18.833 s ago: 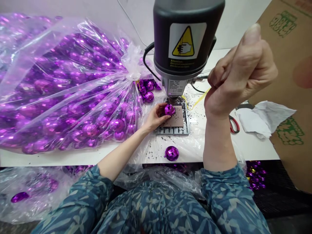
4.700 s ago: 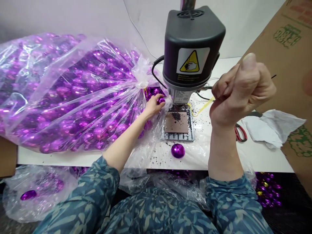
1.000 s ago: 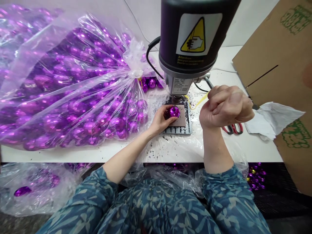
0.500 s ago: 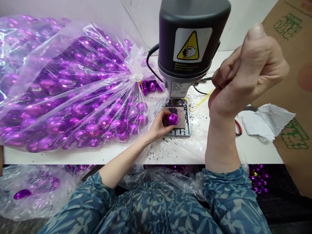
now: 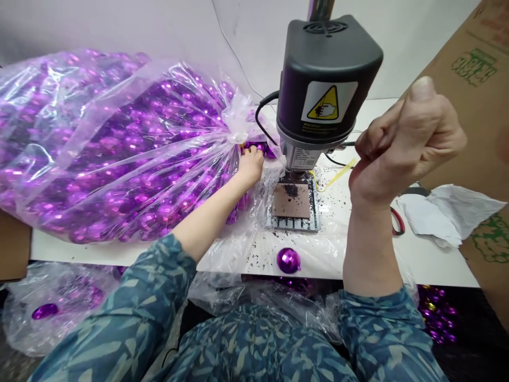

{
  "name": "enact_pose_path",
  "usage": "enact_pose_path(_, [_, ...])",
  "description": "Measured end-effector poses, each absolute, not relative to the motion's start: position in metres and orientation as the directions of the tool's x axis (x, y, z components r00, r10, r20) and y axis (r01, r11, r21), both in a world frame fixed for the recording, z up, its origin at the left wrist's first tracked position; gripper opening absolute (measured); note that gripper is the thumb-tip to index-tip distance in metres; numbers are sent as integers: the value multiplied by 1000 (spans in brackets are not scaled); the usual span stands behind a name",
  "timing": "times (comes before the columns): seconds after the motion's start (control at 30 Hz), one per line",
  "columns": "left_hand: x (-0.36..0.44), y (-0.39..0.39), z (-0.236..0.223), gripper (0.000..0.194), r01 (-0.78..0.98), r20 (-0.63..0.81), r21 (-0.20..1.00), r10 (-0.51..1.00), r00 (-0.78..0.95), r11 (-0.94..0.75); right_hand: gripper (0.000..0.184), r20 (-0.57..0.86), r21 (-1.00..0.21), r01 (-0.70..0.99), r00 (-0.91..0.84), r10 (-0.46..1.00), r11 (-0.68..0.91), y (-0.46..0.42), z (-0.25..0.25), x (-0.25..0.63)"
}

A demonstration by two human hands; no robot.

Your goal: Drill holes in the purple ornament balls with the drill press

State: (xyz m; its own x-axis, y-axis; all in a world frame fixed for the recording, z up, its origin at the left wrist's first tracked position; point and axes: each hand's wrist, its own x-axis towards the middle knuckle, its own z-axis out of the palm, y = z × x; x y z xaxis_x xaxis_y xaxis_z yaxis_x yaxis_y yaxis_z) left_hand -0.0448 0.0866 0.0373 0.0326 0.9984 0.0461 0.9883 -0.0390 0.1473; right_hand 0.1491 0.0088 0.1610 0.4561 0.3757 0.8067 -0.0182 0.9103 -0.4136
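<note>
Left hand (image 5: 251, 163) out front, arm extended, fingers curled down at the purple balls (image 5: 270, 151) beside the clear bag's (image 5: 119, 154) gathered neck; can't tell if it grips one. Right forearm upright, right hand (image 5: 407, 143) a fist around the lever (image 5: 349, 144) of the drill press (image 5: 328, 79). Board (image 5: 290, 207) below, dark shavings (image 5: 292, 189) on it. Lone purple ball (image 5: 288, 260) on the table (image 5: 433, 265), near its front edge.

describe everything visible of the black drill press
The drill press stands upright on the white table: black, plastic-looking housing with a top vent and a yellow warning triangle, metallic neck bearing a label, chuck above a slotted metal base. A brown board lies on the base. The side lever runs to the closed right hand.
</note>
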Motion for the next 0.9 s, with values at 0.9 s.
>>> enact_pose_path(0.9, [-54, 8, 33, 37, -91, -220, 965, 946, 238, 247, 58, 809, -439, 67, 462, 363, 896, 7, 156, 147])
